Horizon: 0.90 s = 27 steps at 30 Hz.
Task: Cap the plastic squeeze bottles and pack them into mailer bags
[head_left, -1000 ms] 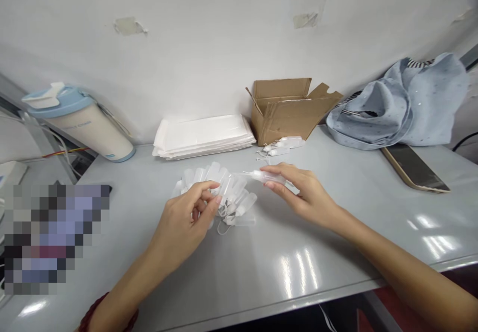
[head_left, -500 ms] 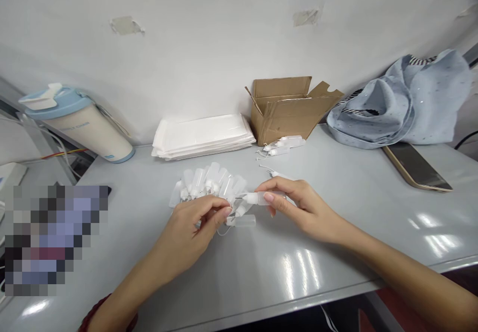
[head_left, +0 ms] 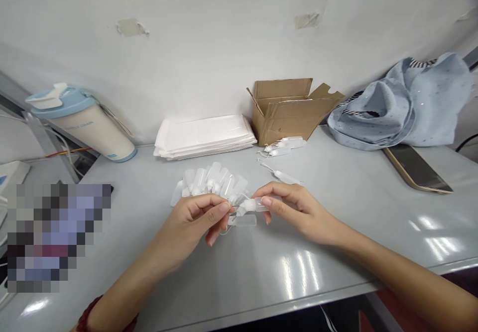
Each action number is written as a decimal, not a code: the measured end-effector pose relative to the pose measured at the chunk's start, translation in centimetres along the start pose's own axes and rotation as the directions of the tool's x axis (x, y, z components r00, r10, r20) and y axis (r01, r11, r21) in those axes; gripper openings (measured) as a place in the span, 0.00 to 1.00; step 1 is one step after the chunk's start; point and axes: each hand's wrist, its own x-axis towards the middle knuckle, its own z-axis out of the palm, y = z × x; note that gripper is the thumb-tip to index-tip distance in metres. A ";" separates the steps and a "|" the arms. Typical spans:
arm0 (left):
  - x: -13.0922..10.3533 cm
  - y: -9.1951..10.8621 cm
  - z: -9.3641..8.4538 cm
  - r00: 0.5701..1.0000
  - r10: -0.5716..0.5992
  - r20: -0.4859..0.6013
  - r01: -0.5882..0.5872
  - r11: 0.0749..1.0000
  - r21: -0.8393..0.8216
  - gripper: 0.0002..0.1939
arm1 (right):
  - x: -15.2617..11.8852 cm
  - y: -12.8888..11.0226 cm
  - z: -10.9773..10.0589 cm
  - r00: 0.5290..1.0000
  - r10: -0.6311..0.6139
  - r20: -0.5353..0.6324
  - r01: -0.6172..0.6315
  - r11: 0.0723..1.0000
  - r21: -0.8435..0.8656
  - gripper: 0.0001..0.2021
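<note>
My right hand [head_left: 289, 205] grips a small translucent needle-tip squeeze bottle [head_left: 261, 204] lying sideways, its white nozzle pointing left. A thin dark needle runs from that nozzle to the fingertips of my left hand [head_left: 201, 217]. Thumb and forefinger of the left hand are pinched there, and whatever they hold is too small to make out. Just behind the left hand lies a pile of similar bottles [head_left: 212, 177]. One loose bottle [head_left: 246, 220] rests on the table below the held one. Another bottle [head_left: 287, 177] lies beyond my right hand.
Several more bottles [head_left: 286, 145] lie before an open cardboard box [head_left: 295, 120]. Left of it is a stack of white envelopes [head_left: 205, 135]. A tumbler [head_left: 85, 125] stands at the left, above a blurred-out object [head_left: 59, 235]. A phone [head_left: 420, 170] and blue cloth bag [head_left: 403, 105] are right.
My left hand has turned slightly, and its lower fingers now show beneath the pinch. The bottle in my right hand has shifted a little left and down.
</note>
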 end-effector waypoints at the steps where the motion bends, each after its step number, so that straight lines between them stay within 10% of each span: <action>1: 0.0 0.0 0.1 1.000 0.000 0.006 0.000 1.000 -0.008 0.15 | 0.0 0.0 0.0 1.000 -0.009 0.000 0.009 1.000 0.013 0.12; 16: 0.0 -0.1 0.1 0.998 -0.028 0.058 0.035 0.992 -0.124 0.15 | -0.1 -0.1 0.3 1.000 -0.009 0.019 0.006 0.994 0.108 0.12; 27: -0.1 -0.5 0.4 1.000 -0.008 -0.015 0.008 1.000 0.004 0.16 | -0.2 0.0 0.6 0.998 -0.058 -0.028 0.054 0.990 -0.131 0.11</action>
